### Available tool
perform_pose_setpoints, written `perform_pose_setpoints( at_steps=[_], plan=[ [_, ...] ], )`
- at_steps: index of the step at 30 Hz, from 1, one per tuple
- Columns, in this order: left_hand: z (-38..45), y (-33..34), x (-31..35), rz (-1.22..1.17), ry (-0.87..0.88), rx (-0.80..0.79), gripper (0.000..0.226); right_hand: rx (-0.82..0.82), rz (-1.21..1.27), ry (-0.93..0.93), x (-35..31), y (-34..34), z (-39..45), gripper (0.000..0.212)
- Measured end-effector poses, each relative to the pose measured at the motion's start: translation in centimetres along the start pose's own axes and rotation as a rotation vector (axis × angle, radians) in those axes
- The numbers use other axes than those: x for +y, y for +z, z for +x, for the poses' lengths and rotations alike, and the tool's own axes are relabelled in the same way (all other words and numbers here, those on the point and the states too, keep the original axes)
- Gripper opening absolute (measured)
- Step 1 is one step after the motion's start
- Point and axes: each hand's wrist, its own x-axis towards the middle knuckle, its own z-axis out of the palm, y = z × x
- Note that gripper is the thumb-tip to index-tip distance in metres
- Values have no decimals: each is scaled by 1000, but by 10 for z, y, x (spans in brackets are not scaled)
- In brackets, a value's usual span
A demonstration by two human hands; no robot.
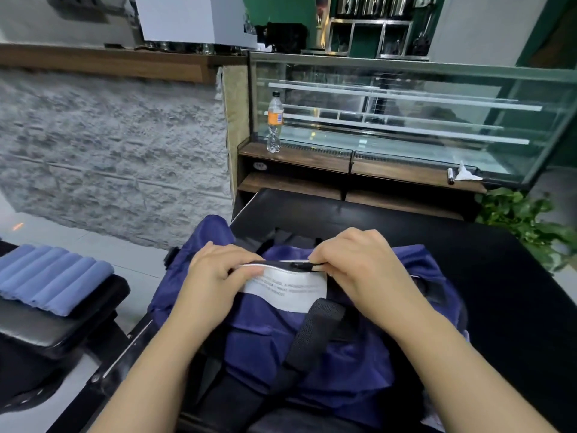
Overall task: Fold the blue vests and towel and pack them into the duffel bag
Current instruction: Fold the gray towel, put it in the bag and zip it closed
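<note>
A navy duffel bag (327, 354) with a black strap and a white printed patch lies on a black table (499, 292) in front of me. My left hand (218, 273) pinches the bag's fabric at the left end of the zip line. My right hand (359, 260) pinches the black zip pull (301, 265) at the top of the white patch. A stack of folded light-blue cloth (53, 276) rests on a black padded seat at the left, apart from both hands.
A glass display case (406, 120) on a wooden counter stands behind the table, with a plastic bottle (275, 123) on its ledge. A leafy plant (524, 226) sits at the right. A rough grey wall is at the left, above a pale tiled floor.
</note>
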Motion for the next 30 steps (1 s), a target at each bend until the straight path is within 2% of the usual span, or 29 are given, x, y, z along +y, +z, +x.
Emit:
perform_pose_setpoints(
  at_steps=[4, 7, 10, 12, 17, 23, 25, 27, 30],
  plan=[
    [2, 3, -1, 55, -72, 44, 27, 14, 50, 74, 20, -20, -18, 27],
    [2, 10, 7, 101, -121, 88, 24, 23, 119, 162, 39, -31, -39, 21],
    [1, 18, 11, 91, -179, 149, 4, 34, 162, 247, 58, -41, -58, 14],
    [-2, 25, 16, 84, -210, 181, 13, 45, 172, 268, 66, -45, -68, 15],
    [-6, 36, 18, 140, -251, 205, 8, 44, 208, 418, 80, -54, -97, 12],
    [-4, 51, 30, 298, -329, 160, 19, 74, 294, 606, 78, -56, -123, 39],
    [-3, 60, 51, 242, -278, 160, 34, 100, 340, 647, 74, -52, -127, 44],
    [-2, 71, 85, 112, -143, 88, 46, 133, 398, 680, 69, -47, -129, 43],
    [-5, 98, 143, 35, 153, -164, 46, 187, 430, 709, 62, -42, -132, 40]
  ],
)
